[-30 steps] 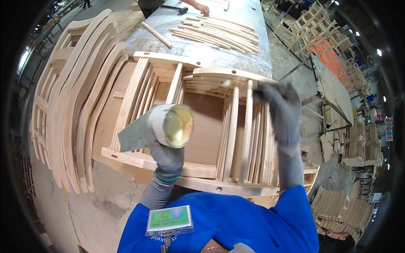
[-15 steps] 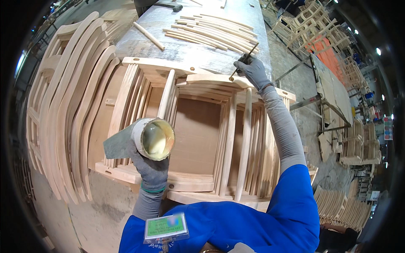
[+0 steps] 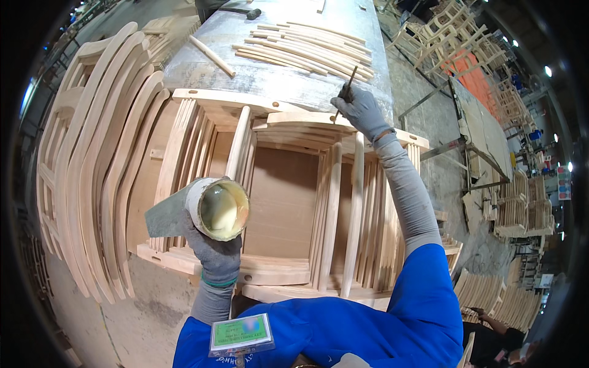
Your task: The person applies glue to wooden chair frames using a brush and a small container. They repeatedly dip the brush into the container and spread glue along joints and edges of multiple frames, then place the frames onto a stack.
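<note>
My left hand (image 3: 215,253), in a grey glove, is closed around a white cup (image 3: 194,202). The cup tilts so its mouth shows pale cream liquid, which looks like glue (image 3: 219,214). A flat grey piece (image 3: 165,214) juts out to the left beside the cup. In my gloved right hand (image 3: 364,111), a thin dark stick (image 3: 351,80) is pinched, with its lower end at a curved wooden rail (image 3: 300,118), near a hole there. Below both hands lie stacked pale wooden frames (image 3: 276,271) with round crossbars (image 3: 240,144).
Curved chair-back frames (image 3: 92,135) lean together at the left. On the metal-topped table (image 3: 276,80) ahead lie several thin wooden slats (image 3: 307,48), a single rod (image 3: 211,55) and a black-headed mallet (image 3: 253,13). Chair frames (image 3: 438,34) are piled at the far right. Another person's arm (image 3: 491,322) shows at lower right.
My right hand has moved slightly left and down along the curved rail, and the stick stands more upright. My left hand with the cup shifted slightly left. Another person's arm shows more at lower right.
</note>
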Available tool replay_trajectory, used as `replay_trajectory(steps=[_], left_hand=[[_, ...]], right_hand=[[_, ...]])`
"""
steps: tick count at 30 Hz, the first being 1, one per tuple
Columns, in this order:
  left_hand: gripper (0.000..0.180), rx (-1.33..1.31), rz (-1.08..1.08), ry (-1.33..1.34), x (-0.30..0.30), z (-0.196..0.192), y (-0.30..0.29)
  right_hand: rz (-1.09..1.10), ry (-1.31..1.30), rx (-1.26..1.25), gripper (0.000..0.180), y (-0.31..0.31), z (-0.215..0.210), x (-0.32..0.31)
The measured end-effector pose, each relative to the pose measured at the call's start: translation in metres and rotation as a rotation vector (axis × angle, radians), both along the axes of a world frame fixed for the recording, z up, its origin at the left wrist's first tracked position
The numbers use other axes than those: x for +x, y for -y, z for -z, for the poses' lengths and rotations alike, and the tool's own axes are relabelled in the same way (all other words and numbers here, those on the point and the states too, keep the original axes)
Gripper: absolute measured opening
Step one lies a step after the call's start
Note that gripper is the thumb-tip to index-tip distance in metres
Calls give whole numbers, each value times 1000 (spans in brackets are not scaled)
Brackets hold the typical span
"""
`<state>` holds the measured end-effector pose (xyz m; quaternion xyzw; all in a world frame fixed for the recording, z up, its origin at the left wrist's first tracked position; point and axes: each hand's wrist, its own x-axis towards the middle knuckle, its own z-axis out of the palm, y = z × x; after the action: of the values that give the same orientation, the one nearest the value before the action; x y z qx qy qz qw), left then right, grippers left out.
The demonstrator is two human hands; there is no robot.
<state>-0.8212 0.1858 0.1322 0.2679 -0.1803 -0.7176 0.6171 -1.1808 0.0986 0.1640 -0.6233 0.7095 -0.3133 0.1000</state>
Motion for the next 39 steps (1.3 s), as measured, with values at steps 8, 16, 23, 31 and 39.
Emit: replay_trajectory(steps=[8, 16, 23, 31, 39], left_hand=[[47, -75, 12, -18, -6, -9, -2], [50, -26, 114, -99, -7, -47, -20], [57, -138, 349, -76, -35, -73, -61], [54, -253, 192, -189, -47, -63, -93], [59, -791, -61, 416, -64, -28, -116]], right_hand=[[67, 209, -59, 25, -14, 1, -19], [-39, 881, -185, 19, -132, -109, 103], [-428, 406, -568, 18, -210, -93, 151], [-358, 457, -587, 24, -282, -70, 179], [-277, 872, -681, 22, -331, -61, 169]])
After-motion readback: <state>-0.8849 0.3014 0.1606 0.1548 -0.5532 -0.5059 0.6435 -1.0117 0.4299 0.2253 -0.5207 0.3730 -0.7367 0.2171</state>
